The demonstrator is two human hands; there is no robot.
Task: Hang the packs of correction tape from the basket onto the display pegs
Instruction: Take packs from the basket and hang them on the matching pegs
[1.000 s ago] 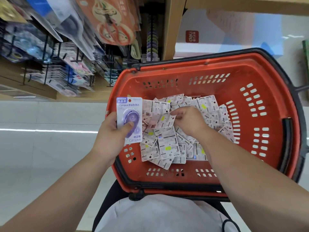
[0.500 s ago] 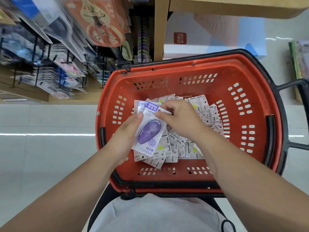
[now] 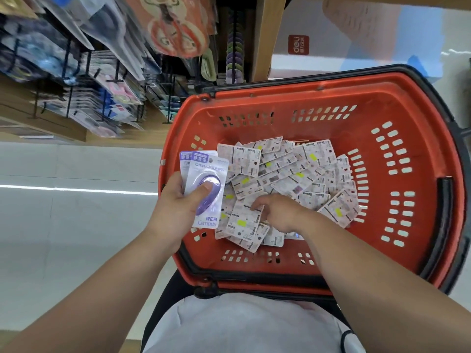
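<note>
while left hand (image 3: 175,207) grips two packs (image 3: 207,178), right hand (image 3: 280,215) touches pile (image 3: 293,169) in basket (image 3: 293,95).

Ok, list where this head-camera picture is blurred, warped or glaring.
Head view: the hanging goods at upper left are smeared soft; the packs in the left hand are sharp enough to read Campus; the rim of the basket bows from wide-angle distortion; a bright streak of reflected light crosses the floor; light is even, without hard shadows.
</note>
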